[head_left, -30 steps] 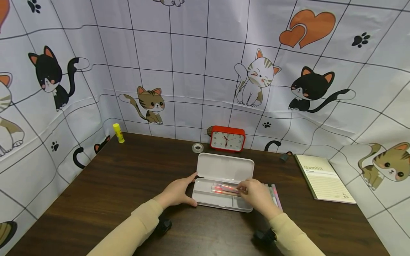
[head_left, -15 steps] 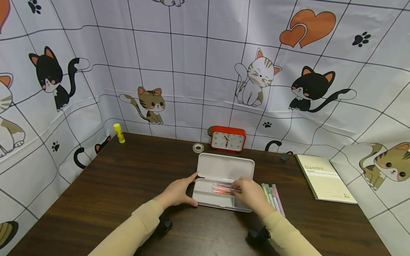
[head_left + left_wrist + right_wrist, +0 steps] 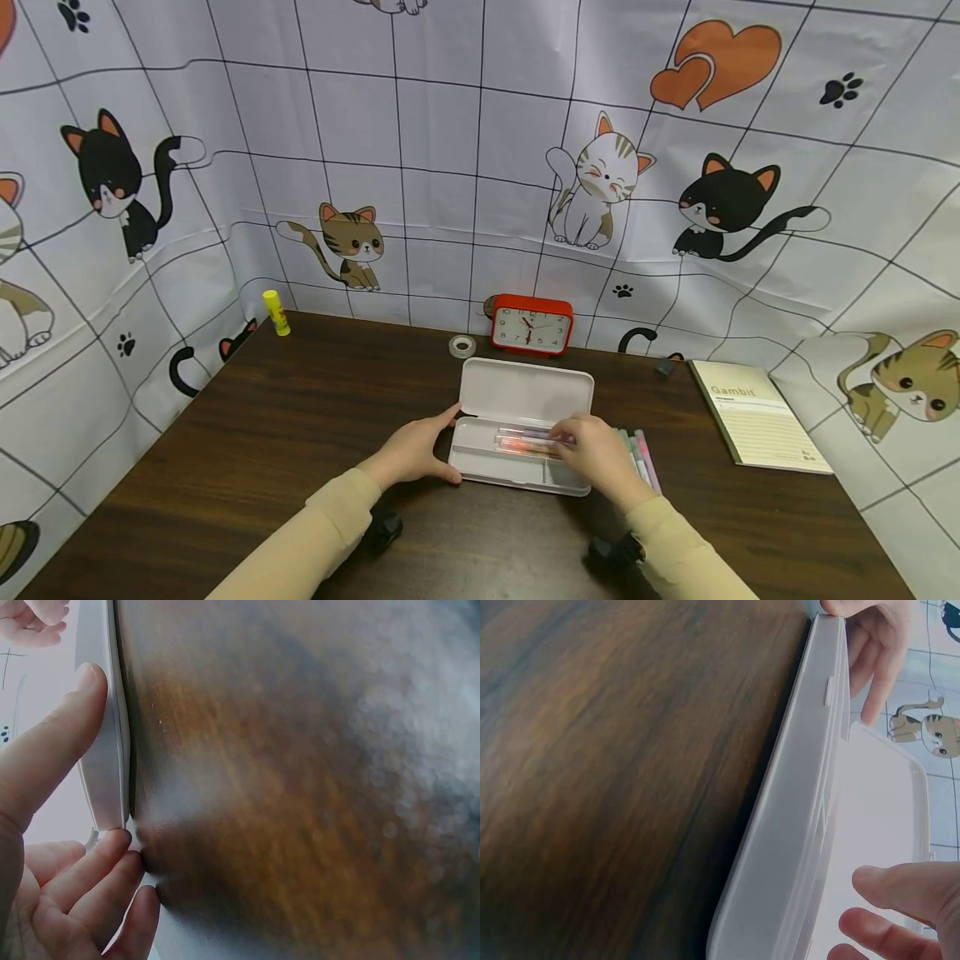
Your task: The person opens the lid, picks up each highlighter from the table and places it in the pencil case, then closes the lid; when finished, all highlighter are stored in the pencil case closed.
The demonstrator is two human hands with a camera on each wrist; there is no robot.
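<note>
A white pencil case lies open on the dark wooden table, its lid tilted back. Several clear pens with orange and purple colours rest side by side in its rear compartment. My left hand grips the left end, thumb along the front wall and fingertips at the end wall. Over the right half of the case is my right hand, fingertips at the pens' right ends. In the right wrist view its thumb and finger stand apart with nothing between them; the front wall hides the pens there.
Several markers lie right of the case, partly behind the right hand. Behind it stand a red clock and a tape roll. A notepad is at right, a small dark block near it, a yellow glue stick far left.
My right hand moved left along the pens, then back a little to the right. The left hand, the case and the pens look unmoved.
</note>
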